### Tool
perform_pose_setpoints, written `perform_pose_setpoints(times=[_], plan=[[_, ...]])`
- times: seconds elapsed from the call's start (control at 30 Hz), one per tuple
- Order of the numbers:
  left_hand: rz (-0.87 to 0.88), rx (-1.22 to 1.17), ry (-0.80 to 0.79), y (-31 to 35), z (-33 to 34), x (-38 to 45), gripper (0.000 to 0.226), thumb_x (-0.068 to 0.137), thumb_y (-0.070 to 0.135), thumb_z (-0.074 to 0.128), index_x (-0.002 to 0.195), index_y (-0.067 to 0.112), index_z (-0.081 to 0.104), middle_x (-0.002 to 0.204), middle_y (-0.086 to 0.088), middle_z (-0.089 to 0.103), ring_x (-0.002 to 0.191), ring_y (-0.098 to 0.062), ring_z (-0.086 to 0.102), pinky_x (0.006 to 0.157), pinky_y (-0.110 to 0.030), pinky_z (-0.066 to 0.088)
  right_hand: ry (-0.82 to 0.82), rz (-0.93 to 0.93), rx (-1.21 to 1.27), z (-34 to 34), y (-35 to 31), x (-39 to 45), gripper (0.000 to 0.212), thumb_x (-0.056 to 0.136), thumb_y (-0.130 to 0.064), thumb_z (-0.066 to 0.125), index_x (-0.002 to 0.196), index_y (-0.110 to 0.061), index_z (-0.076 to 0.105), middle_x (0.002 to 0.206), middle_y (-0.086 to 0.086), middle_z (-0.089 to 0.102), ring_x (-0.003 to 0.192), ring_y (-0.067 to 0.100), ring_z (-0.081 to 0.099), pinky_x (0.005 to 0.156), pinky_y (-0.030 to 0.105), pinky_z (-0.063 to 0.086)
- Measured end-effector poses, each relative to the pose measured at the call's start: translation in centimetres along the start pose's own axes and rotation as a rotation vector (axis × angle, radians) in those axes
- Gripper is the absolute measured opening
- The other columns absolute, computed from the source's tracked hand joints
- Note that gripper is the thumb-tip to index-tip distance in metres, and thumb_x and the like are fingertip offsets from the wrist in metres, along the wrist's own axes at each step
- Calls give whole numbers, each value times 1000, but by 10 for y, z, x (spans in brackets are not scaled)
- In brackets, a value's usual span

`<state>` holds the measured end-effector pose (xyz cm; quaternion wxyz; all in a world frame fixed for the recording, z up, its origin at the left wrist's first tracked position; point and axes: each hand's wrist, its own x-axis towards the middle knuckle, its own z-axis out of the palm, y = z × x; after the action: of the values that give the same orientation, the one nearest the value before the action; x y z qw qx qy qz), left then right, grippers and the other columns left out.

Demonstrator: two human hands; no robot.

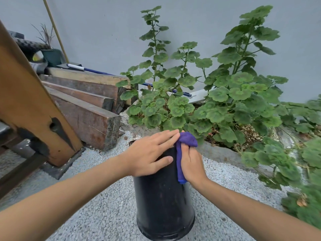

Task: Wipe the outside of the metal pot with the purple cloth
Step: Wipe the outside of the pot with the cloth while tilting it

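Fingers (169, 136) of left hand (147, 153) extended flat, spread over top of pot (163, 197), pressing down on it, nothing grasped. Pot dark, near black, dull and faintly smudged, standing inverted on pale gravel (104, 206) with flared rim at ground level, between stacked timber beams (83, 108) to the left and leafy green plants (225, 101) behind and right. Right hand (192, 164) closed around purple cloth (184, 146), bunched and draped, held against pot's upper right side.

Left hand (147, 154) spread flat, palm down; right hand (192, 164) just beside it, fingers curled, gripping.
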<state>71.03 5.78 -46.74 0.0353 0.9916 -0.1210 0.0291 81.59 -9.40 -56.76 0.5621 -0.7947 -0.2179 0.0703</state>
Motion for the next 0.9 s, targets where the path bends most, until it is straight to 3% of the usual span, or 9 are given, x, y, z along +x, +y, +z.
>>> perform_pose_setpoints(times=[0.1,0.2,0.27,0.33,0.43,0.53,0.67,0.73,0.9], plan=[[-81,-131,-31,-9,-2,9,67,103,54,27,160,24,8,168,12,5,155,-6,-5,125,-23,0,-40,-28,-40,-4,2,0,42,110,-43,33,127,-21,64,114,4,71,103,24,67,78,31,42],[-148,-316,-51,-19,-5,20,64,103,51,21,159,22,14,167,13,9,154,-6,-11,126,-30,-3,-100,-54,-68,-2,0,-3,46,104,-50,31,135,-30,59,137,0,64,124,18,60,94,31,45],[-176,-340,-51,-25,-6,23,65,101,53,19,159,24,16,167,15,9,154,-7,-12,127,-35,0,-136,-110,-59,3,-1,-4,53,102,-52,31,152,-37,41,160,-14,40,142,-3,37,113,15,32],[-175,-323,-51,-32,-5,22,66,100,56,19,159,27,16,167,17,8,154,-7,-11,127,-35,0,-186,-133,-63,8,0,-3,59,105,-53,34,161,-41,21,166,-24,19,145,-15,19,106,-4,17],[-180,-348,-53,-40,-6,17,66,100,58,21,159,29,15,166,18,8,154,-5,-10,126,-32,-2,-253,-102,-61,12,10,-13,65,105,-54,37,162,-42,8,169,-22,8,153,-8,6,116,4,12],[-264,-435,-29,-47,-9,11,65,100,60,21,158,31,21,165,19,16,154,-3,-4,127,-38,2,-317,-16,-25,12,26,-32,67,100,-60,31,161,-43,10,166,-9,32,154,2,19,126,28,19],[-344,-527,-21,-52,-14,6,65,97,61,14,156,38,27,163,21,22,153,-2,0,127,-44,3,-272,215,20,11,36,-48,44,108,-49,34,142,-32,55,127,-17,68,121,2,60,101,14,43],[-350,-558,-23,-53,-15,6,58,103,56,13,156,36,27,163,20,21,153,-1,-2,127,-44,2,-201,279,61,9,24,-42,38,108,-49,34,118,-32,66,97,-30,67,94,-7,61,78,5,42],[-400,-799,-15,-56,-12,12,54,108,46,11,154,30,34,165,13,16,150,2,2,127,-36,1,-93,-106,-44,17,-31,-9,54,99,-59,31,136,-32,60,126,-13,64,119,7,58,90,20,37]])
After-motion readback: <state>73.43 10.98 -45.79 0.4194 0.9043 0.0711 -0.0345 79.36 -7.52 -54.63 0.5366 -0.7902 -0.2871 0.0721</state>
